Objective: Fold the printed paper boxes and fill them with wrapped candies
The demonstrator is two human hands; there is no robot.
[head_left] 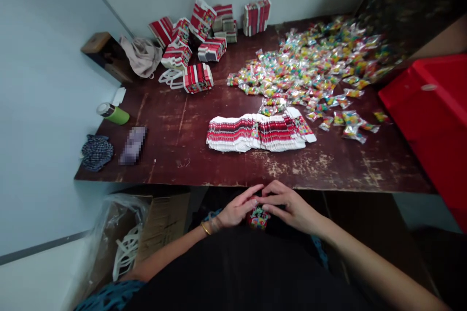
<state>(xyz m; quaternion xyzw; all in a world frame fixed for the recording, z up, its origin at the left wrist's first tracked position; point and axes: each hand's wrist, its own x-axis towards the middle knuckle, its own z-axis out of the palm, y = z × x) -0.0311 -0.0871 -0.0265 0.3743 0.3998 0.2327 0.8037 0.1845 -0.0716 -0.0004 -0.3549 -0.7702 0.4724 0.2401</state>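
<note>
One small box [258, 219], red with a bright multicoloured print, sits just nearer than the near edge of the table [164, 155], between two hands — the left hand [234, 211], fingers nearly straight and slightly bent at the tips, holds its left side, while the right hand [294, 205], fingers curled and a little spread, holds its right. Beyond lie one overlapping row of red-and-white cartons [233, 132] and, far right, wrapped sweets [302, 70] — too many to count — with one green bottle [118, 115] at left.
</note>
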